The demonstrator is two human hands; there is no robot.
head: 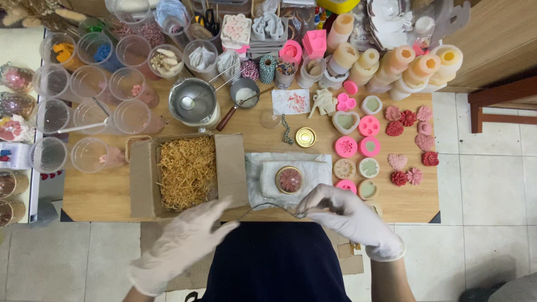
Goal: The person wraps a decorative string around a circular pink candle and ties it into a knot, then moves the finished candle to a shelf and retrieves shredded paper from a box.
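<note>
Both my hands wear white gloves at the table's near edge. My right hand (347,215) pinches a thin string (274,208) that runs left to the fingertips of my left hand (187,237), whose fingers are stretched out around its other end. Just beyond the string, a round gold tin with a pink flower-shaped candle (289,179) sits on a white wrapped pad over crumpled white tissue paper (257,168). To the left stands an open cardboard box (142,179) filled with tan shredded paper (187,170).
Pink silicone moulds and flower-shaped wax pieces (403,145) cover the right side. A metal pouring pot (193,100), a small pan (244,92), a gold lid (305,137) and several clear plastic cups (89,114) lie behind and to the left. Tall cream moulds (391,64) line the back.
</note>
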